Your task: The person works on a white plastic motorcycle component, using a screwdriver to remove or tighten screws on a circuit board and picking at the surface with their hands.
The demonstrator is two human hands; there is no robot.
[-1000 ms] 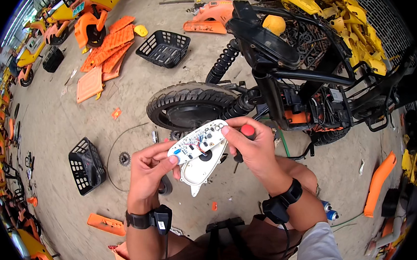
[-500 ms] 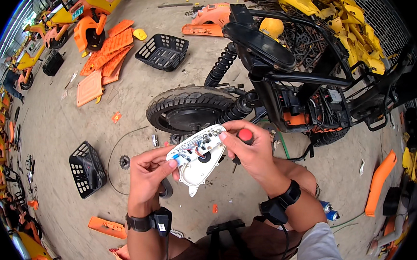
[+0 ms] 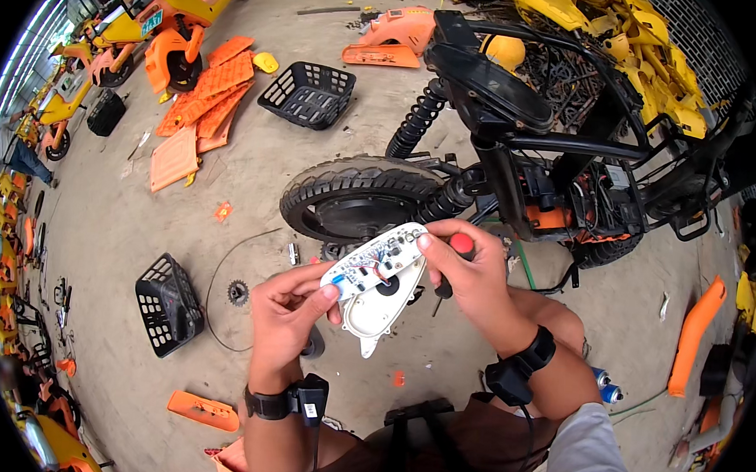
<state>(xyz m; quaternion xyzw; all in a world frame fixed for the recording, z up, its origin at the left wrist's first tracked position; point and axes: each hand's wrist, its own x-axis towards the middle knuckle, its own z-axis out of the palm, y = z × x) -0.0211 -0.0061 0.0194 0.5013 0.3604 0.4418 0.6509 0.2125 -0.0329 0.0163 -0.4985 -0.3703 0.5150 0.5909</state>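
In front of me I hold a white circuit board (image 3: 367, 266) with small parts, a blue component and thin coloured wires. It lies across the wide end of a white teardrop-shaped plastic housing (image 3: 362, 316), whose narrow tab points down toward me. My left hand (image 3: 292, 309) pinches the board's left end between thumb and fingers. With thumb and forefinger, my right hand (image 3: 473, 273) grips the board's right end. A screwdriver (image 3: 462, 244) with a red-ended dark handle is tucked in that same hand, its shaft pointing down. The fingers hide part of the housing's edges.
A stripped black scooter frame (image 3: 525, 141) with its wheel (image 3: 354, 204) stands just beyond my hands. Black baskets (image 3: 307, 95) (image 3: 167, 309), orange panels (image 3: 203, 105), a small sprocket (image 3: 237, 292) and spray cans (image 3: 610, 393) lie around. Yellow panels (image 3: 662, 63) are heaped at the far right.
The board has tilted, showing more of its component face and covering more of the housing's top. Both hands keep their hold. The whole view has shifted slightly, so everything sits further right.
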